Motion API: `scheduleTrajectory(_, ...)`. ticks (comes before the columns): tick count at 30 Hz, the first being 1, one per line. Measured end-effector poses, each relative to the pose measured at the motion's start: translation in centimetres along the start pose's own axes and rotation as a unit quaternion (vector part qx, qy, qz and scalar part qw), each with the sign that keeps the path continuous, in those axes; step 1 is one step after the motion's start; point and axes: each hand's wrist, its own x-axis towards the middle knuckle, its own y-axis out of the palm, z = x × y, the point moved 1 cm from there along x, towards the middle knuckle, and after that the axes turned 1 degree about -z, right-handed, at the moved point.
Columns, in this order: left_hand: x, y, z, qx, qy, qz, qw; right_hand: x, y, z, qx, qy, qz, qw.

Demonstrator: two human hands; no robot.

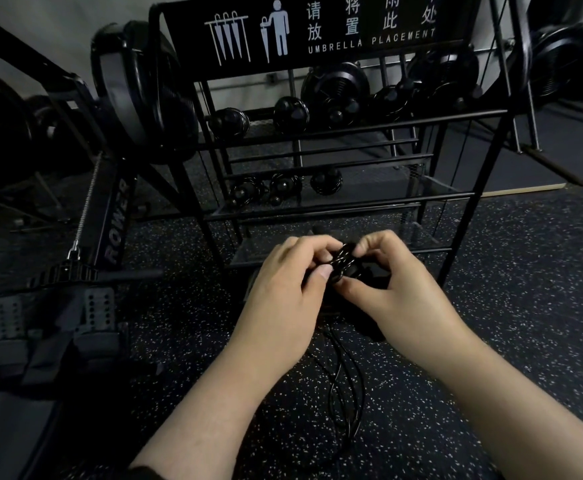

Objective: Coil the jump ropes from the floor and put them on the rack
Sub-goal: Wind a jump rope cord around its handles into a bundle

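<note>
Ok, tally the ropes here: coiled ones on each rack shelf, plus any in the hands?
On the rack, upper-shelf coils: 2 plain to see; the dark shapes to their right are unclear
Middle-shelf coils: 3
Rope gripped by left hand and right hand: 1
Total: 6

Black jump rope [347, 263], partly coiled, loose loops trailing on floor, before black tiered rack [352, 202]

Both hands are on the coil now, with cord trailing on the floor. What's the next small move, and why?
Probably wind another loop: the left hand and right hand grip the jump rope, but slack cord lies on the floor.
</note>
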Motion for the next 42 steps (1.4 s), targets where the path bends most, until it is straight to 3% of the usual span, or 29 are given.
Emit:
scheduleTrajectory(5, -0.1, -0.2, 0.5, 0.029, 0.045, -0.017, 0.998, 0.4, -0.2, -0.1, 0.086, 0.034, -0.023, 0.995)
scheduleTrajectory(10, 0.2, 0.1, 0.8, 0.094, 0.061, -0.048, 0.993, 0.1, 0.2, -0.4, 0.134, 0.057, 0.023, 0.989)
scheduleTrajectory(17, -0.8, 1.7, 1.2, 0.132, 0.055, 0.010, 0.990, -0.2, 1.1, -0.8, 0.166, 0.099, -0.023, 0.981)
scheduleTrajectory(19, -0.7, 1.8, 1.0, 0.106, 0.019, 0.013, 0.994, -0.2, 1.1, -0.9, 0.155, 0.104, -0.042, 0.982)
scheduleTrajectory(21, -0.5, 1.5, 0.6, -0.003, -0.073, -0.046, 0.996, 0.1, 0.7, -1.1, 0.128, 0.087, -0.055, 0.986)
scheduleTrajectory(23, -0.2, 1.2, 0.8, -0.151, -0.198, -0.110, 0.962, 0.1, 0.4, -0.8, 0.055, 0.054, -0.046, 0.996)
scheduleTrajectory(26, 0.1, 1.7, 0.9, -0.375, -0.347, -0.046, 0.858, -0.4, 0.8, -0.2, -0.041, 0.024, 0.001, 0.999)
scheduleTrajectory(28, 0.1, 1.8, 0.9, -0.421, -0.382, -0.036, 0.822, -1.2, 1.7, 0.1, -0.090, -0.002, 0.060, 0.994)
scheduleTrajectory(30, 0.3, 1.6, 1.2, -0.419, -0.402, -0.053, 0.813, -1.6, 2.2, 0.3, -0.088, -0.020, 0.075, 0.993)
scheduleTrajectory(33, 0.5, 1.5, 1.7, -0.458, -0.430, -0.061, 0.776, -1.2, 1.8, 0.0, -0.029, 0.012, 0.008, 0.999)
scheduleTrajectory(36, 0.5, 2.0, 1.9, -0.502, -0.456, -0.051, 0.733, -0.6, 1.7, -1.0, 0.050, 0.131, 0.018, 0.990)
scheduleTrajectory(39, 0.7, 2.9, 2.7, -0.529, -0.466, -0.042, 0.707, -0.6, 1.8, -1.5, 0.306, 0.250, 0.061, 0.916)
scheduleTrajectory(42, 0.8, 3.5, 3.3, -0.548, -0.457, -0.042, 0.699, -0.8, 1.4, -1.2, 0.390, 0.249, 0.083, 0.883)
